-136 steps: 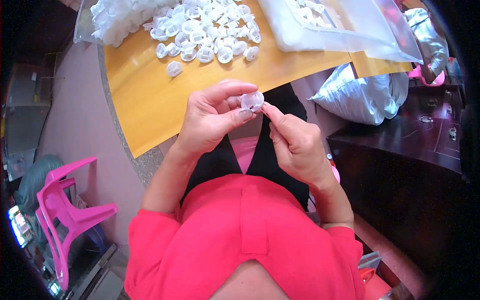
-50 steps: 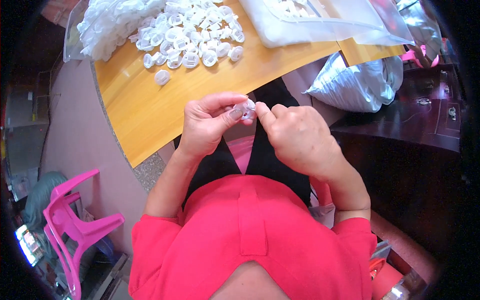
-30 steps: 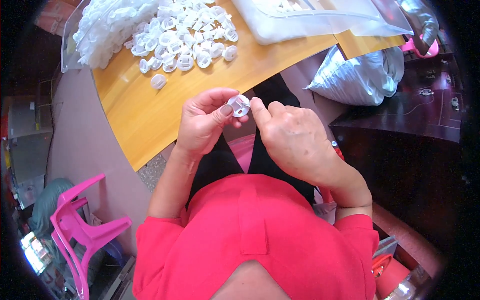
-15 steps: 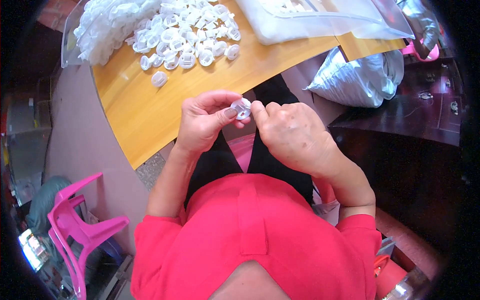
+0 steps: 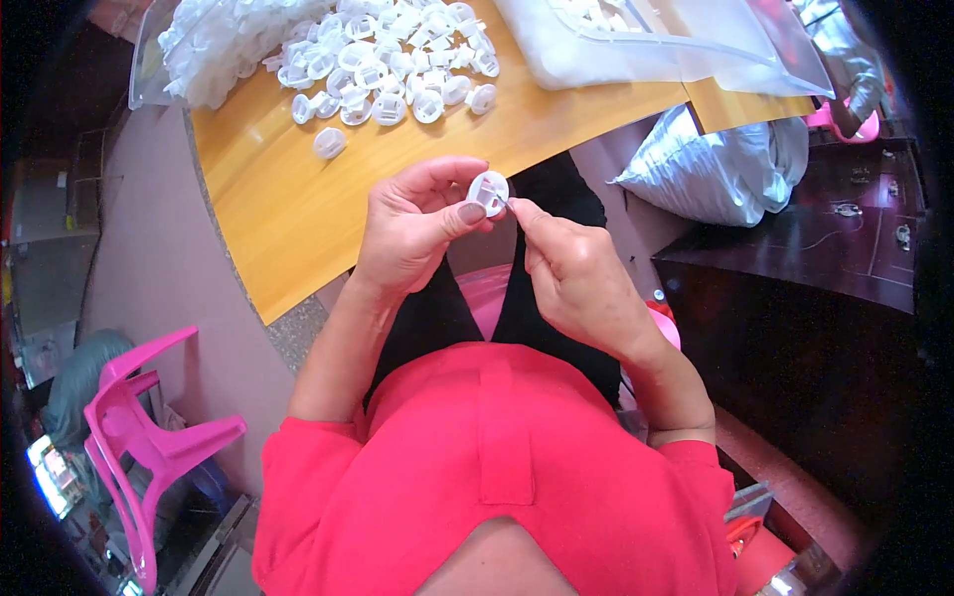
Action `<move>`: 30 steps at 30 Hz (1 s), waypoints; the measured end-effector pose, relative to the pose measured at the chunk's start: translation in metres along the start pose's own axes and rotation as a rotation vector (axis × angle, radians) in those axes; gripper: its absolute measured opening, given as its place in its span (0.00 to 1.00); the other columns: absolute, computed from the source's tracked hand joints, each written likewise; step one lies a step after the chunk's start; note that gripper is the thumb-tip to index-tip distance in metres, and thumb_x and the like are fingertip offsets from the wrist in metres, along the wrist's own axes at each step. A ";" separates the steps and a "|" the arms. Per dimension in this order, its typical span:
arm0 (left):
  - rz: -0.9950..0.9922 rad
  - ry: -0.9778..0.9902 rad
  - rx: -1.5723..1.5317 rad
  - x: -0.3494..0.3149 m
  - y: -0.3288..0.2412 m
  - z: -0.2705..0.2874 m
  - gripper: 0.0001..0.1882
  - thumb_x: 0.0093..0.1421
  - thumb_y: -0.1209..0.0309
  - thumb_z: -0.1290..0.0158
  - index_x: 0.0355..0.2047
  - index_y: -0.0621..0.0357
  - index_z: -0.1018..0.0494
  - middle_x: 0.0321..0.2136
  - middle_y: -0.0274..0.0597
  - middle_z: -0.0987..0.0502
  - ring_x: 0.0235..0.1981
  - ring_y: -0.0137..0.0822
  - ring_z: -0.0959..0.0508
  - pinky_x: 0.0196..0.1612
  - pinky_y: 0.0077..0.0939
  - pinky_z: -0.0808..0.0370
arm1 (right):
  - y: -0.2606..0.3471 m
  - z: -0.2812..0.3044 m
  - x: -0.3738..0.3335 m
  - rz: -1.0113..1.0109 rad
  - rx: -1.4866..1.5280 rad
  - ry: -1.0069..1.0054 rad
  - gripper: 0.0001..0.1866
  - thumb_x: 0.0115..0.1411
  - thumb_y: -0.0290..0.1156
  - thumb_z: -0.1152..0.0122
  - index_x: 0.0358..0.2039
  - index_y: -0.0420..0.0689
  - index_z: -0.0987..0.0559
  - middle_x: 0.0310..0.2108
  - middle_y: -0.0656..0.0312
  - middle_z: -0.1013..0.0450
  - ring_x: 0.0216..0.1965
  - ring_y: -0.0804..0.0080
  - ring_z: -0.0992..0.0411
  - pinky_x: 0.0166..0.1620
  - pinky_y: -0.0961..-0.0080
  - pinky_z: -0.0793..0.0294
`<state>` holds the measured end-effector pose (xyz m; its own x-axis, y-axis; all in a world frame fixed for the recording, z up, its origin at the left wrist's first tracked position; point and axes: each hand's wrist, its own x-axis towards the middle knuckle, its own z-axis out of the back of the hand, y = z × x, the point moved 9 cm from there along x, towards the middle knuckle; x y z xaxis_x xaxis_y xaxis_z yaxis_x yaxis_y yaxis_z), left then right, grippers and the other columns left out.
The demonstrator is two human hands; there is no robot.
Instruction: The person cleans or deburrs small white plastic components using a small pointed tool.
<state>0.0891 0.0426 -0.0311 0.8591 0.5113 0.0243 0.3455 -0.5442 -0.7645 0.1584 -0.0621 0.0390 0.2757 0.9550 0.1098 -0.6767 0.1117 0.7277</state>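
Note:
Between the thumb and fingers of my left hand (image 5: 412, 223) is a round white plastic part (image 5: 488, 193) with slots in its face, tilted up above my lap. My right hand (image 5: 576, 263) is closed in a pinch at the part's right edge. Something small and thin shows at its fingertips, too small to name. Beyond my hands, a pile of similar white plastic parts (image 5: 388, 108) lies on the yellow wooden table (image 5: 258, 219). One loose white part (image 5: 329, 143) sits apart from the pile, nearer to me.
A clear bin (image 5: 636, 62) with white pieces stands at the back right, and a heap of white translucent pieces (image 5: 224, 50) fills another container at the back left. A pale sack (image 5: 711, 164) is right of the table. A pink plastic chair (image 5: 149, 427) stands at left.
My right hand has turned and lowered a little, its fingertips still at the part's edge. The white part in my left hand has risen slightly and its slotted face shows more.

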 end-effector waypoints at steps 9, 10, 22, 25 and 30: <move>-0.002 -0.029 0.010 0.000 0.003 -0.004 0.18 0.53 0.82 0.41 0.45 0.69 0.28 0.36 0.47 0.21 0.36 0.34 0.20 0.41 0.26 0.21 | -0.008 -0.004 -0.002 -0.060 0.051 -0.037 0.19 0.56 0.15 0.52 0.49 0.35 0.30 0.26 0.44 0.29 0.29 0.47 0.27 0.31 0.64 0.29; -0.002 -0.029 0.010 -0.001 0.004 -0.003 0.18 0.53 0.82 0.41 0.45 0.69 0.28 0.36 0.47 0.21 0.36 0.34 0.20 0.41 0.26 0.21 | -0.008 -0.004 -0.002 -0.053 0.048 -0.033 0.17 0.54 0.17 0.51 0.46 0.34 0.31 0.27 0.42 0.28 0.30 0.45 0.27 0.32 0.59 0.27; 0.004 -0.024 -0.020 -0.002 0.002 -0.006 0.17 0.54 0.81 0.41 0.45 0.69 0.28 0.35 0.47 0.21 0.34 0.33 0.21 0.39 0.25 0.21 | 0.009 -0.003 -0.004 0.118 -0.279 -0.007 0.18 0.51 0.22 0.47 0.44 0.34 0.31 0.23 0.51 0.29 0.24 0.53 0.26 0.26 0.63 0.25; 0.006 -0.050 0.048 -0.004 0.001 -0.005 0.16 0.53 0.82 0.41 0.44 0.69 0.27 0.35 0.47 0.21 0.35 0.32 0.21 0.40 0.24 0.22 | 0.014 -0.005 -0.004 0.126 -0.448 0.045 0.14 0.52 0.23 0.47 0.41 0.34 0.30 0.22 0.53 0.29 0.22 0.58 0.25 0.23 0.66 0.25; -0.021 -0.020 0.253 -0.005 -0.003 -0.012 0.14 0.52 0.84 0.41 0.41 0.69 0.25 0.35 0.44 0.22 0.36 0.29 0.22 0.41 0.21 0.23 | 0.020 -0.009 -0.004 0.080 -0.694 0.197 0.18 0.51 0.22 0.46 0.44 0.34 0.29 0.22 0.57 0.31 0.22 0.62 0.26 0.22 0.68 0.27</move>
<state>0.0888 0.0337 -0.0213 0.8442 0.5351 0.0311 0.2556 -0.3509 -0.9008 0.1376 -0.0612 0.0469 0.1234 0.9920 -0.0271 -0.9850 0.1258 0.1183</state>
